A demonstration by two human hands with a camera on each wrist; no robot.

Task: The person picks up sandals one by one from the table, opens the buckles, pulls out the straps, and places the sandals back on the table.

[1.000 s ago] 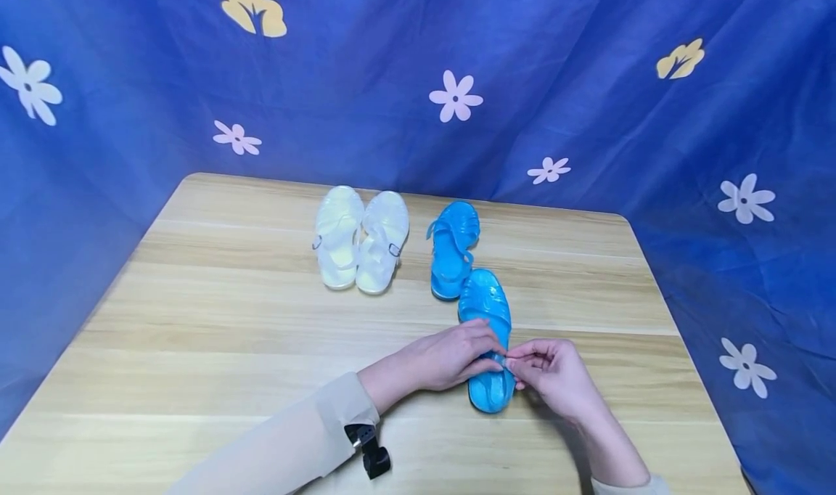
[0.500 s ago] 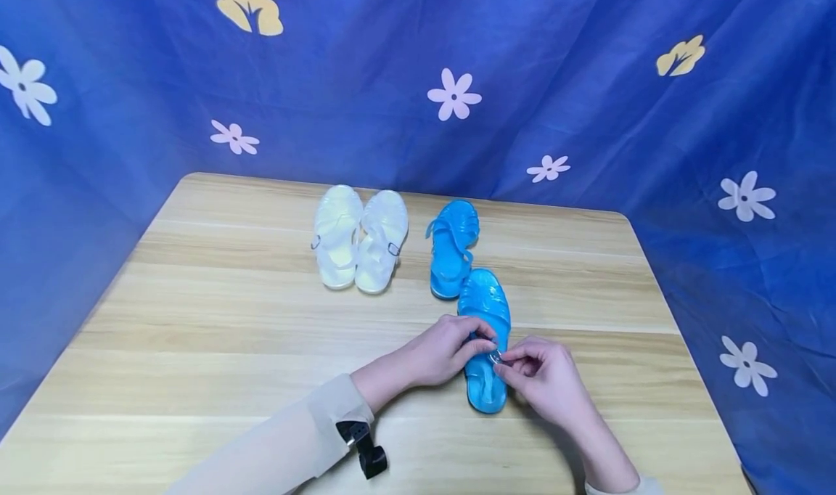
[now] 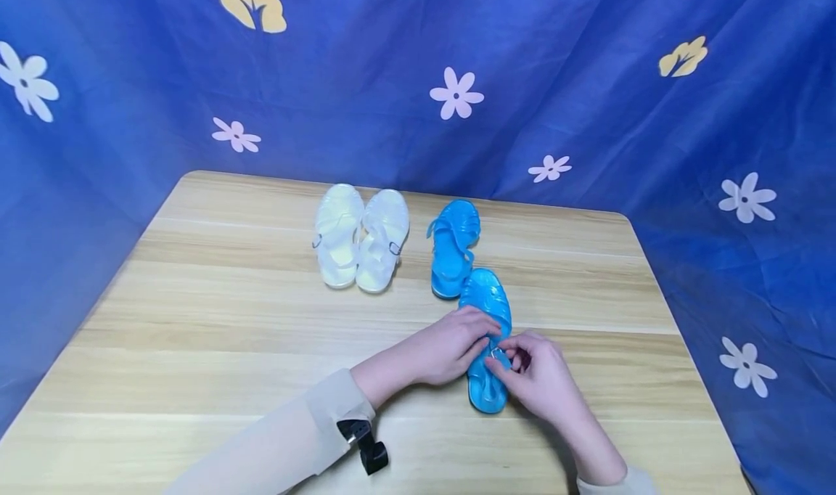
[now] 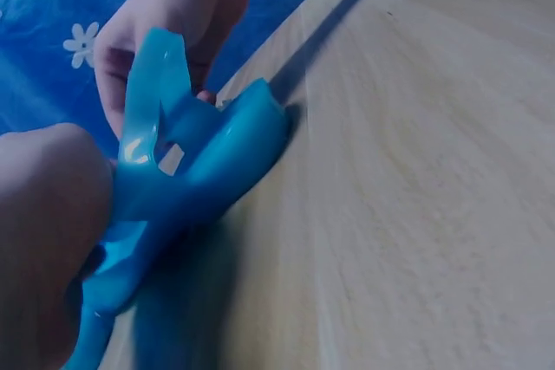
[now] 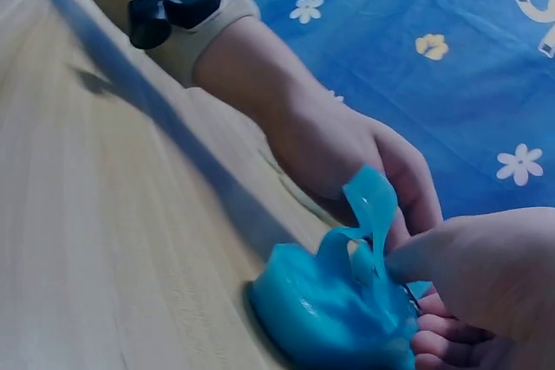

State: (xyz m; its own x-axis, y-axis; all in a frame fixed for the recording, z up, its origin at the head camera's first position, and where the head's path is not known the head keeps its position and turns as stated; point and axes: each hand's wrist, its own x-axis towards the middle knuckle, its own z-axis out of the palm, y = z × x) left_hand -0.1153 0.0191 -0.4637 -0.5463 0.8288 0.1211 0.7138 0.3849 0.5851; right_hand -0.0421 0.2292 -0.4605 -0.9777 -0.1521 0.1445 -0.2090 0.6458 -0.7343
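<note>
A blue jelly sandal (image 3: 485, 292) lies sole down on the table, toe pointing away. My right hand (image 3: 538, 375) pinches its strap beside the small metal buckle (image 3: 495, 352), between thumb and index finger. From the sandal's left side my left hand (image 3: 451, 348) reaches over it and grips the strap area with bent fingers; its fingertips are partly hidden. In the left wrist view, the heel strap (image 4: 156, 84) stands up in a loop above the sole. Seen from the right wrist, the blue strap (image 5: 373, 201) rises between both hands.
A second blue sandal (image 3: 451, 255) lies just behind, its heel close to the worked sandal's toe. To its left stand two white sandals (image 3: 338, 237) side by side. A blue flowered curtain (image 3: 366, 81) hangs behind the wooden table (image 3: 215, 321).
The left fingers shifted slightly back, then forward over the sandal. My right hand moved a little left along the strap, and the buckle came into sight between the hands.
</note>
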